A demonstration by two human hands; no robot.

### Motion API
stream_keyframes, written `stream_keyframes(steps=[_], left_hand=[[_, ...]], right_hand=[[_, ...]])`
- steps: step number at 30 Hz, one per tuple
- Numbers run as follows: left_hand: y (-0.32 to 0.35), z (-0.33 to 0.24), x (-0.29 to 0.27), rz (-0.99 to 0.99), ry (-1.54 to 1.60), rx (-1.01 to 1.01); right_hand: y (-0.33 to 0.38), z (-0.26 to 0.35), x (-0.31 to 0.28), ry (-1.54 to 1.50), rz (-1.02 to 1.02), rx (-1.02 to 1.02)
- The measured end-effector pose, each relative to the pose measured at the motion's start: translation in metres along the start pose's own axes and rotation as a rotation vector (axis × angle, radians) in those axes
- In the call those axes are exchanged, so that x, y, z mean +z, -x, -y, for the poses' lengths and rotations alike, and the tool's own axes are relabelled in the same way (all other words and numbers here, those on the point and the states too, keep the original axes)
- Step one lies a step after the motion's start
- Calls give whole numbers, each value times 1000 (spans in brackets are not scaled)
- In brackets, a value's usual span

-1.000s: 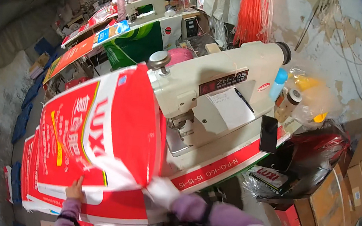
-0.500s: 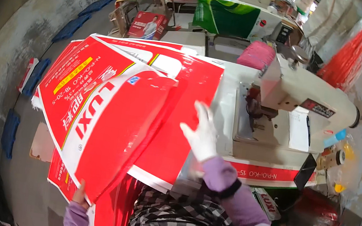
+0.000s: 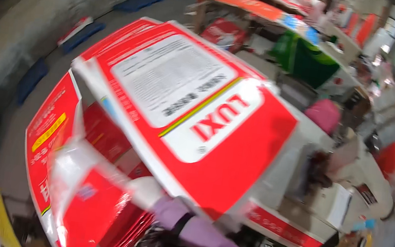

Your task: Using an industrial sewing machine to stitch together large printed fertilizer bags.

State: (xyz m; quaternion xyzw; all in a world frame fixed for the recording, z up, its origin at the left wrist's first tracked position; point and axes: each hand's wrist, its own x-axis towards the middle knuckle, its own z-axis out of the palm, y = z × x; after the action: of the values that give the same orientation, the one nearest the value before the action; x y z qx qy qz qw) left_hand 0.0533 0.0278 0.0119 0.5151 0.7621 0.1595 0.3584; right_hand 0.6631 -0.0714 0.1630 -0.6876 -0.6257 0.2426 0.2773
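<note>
One red-white sack [image 3: 78, 190] just left of white-gloved right hand [image 3: 145, 192].

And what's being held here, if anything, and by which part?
The right hand is at the right edge of the red-and-white sack at lower left; blur hides whether it grips. The left hand is not in view.

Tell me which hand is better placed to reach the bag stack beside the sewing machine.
Probably the right hand, white-gloved and close to the bag stack; the left hand isn't visible.
</note>
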Motion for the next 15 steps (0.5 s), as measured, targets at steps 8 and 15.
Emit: stream_keyframes(steps=[8,15], left_hand=[[29,62,67,275,416,-437],[55,-18,113,368,445,-489]], right_hand=[[23,-158,155,228,-815,370],[77,-145,120,-417,-635,416]])
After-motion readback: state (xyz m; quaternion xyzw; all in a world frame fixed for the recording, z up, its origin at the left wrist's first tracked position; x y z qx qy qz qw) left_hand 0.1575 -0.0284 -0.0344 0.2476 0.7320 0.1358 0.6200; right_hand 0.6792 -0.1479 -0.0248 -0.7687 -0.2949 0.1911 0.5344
